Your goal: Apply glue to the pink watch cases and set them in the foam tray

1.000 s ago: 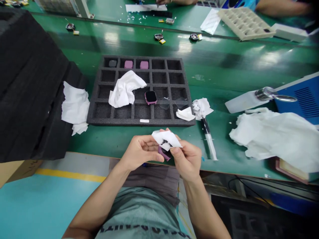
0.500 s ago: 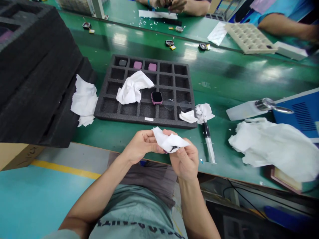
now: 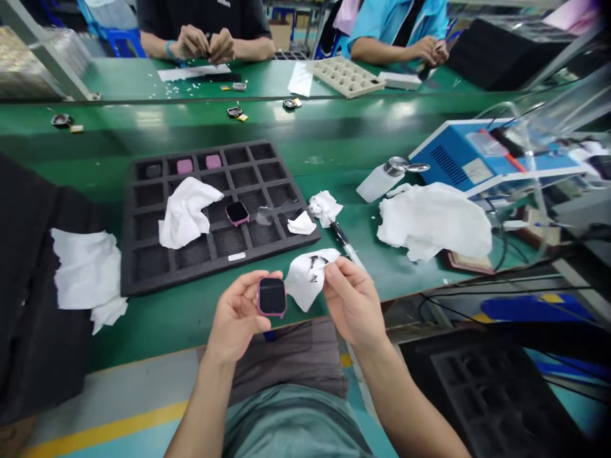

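Between the thumb and fingers of my left hand (image 3: pixel 238 315) is a smartwatch case (image 3: pixel 272 296) with a pink-purple frame, its dark screen turned up. My right hand (image 3: pixel 354 299) pinches a white wipe (image 3: pixel 305 280) smeared with black, which hangs just right of the watch case. Beyond both hands lies a black foam tray (image 3: pixel 224 245) with square compartments. Another watch case (image 3: pixel 237 214) rests on it, beside a crumpled white cloth (image 3: pixel 188 213). Two pink pieces (image 3: pixel 212 161) and a dark one sit in its far row.
Right of the tray are a stained crumpled wipe (image 3: pixel 325 207), a black-and-white syringe (image 3: pixel 344 242), a pump bottle (image 3: pixel 382 181), a white cloth pile (image 3: pixel 434 219) and a blue machine (image 3: pixel 458 159). Black foam blocks (image 3: pixel 42 305) stand left. Two people work across the bench.
The wipe has come off the watch case and moved right in my right hand, uncovering the screen. My left hand keeps the case. The view has swung right and up.
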`<state>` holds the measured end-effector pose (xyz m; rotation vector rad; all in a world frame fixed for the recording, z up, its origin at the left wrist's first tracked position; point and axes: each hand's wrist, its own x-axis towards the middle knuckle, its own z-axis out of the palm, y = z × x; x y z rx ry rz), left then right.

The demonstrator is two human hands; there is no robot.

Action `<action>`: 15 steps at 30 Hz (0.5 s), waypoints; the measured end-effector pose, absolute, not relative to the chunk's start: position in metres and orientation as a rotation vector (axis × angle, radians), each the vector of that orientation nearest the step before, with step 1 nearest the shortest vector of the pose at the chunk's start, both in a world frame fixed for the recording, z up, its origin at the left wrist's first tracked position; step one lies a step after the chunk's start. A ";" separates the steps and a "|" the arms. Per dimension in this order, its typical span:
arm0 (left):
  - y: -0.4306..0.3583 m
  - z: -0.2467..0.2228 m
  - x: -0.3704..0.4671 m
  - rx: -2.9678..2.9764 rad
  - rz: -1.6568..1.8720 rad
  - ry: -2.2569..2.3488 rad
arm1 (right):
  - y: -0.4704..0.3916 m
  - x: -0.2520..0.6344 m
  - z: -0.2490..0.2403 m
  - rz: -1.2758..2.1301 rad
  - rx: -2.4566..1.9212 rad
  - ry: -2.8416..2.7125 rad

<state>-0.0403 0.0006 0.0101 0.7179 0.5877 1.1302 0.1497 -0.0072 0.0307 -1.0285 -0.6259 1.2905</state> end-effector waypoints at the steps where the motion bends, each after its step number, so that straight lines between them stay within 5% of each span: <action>1: -0.001 0.010 -0.040 0.723 1.133 0.581 | -0.008 0.146 0.030 1.257 -1.030 -0.639; 15: -0.004 0.007 -0.037 0.735 1.118 0.522 | -0.019 0.134 0.021 0.877 -1.131 -1.213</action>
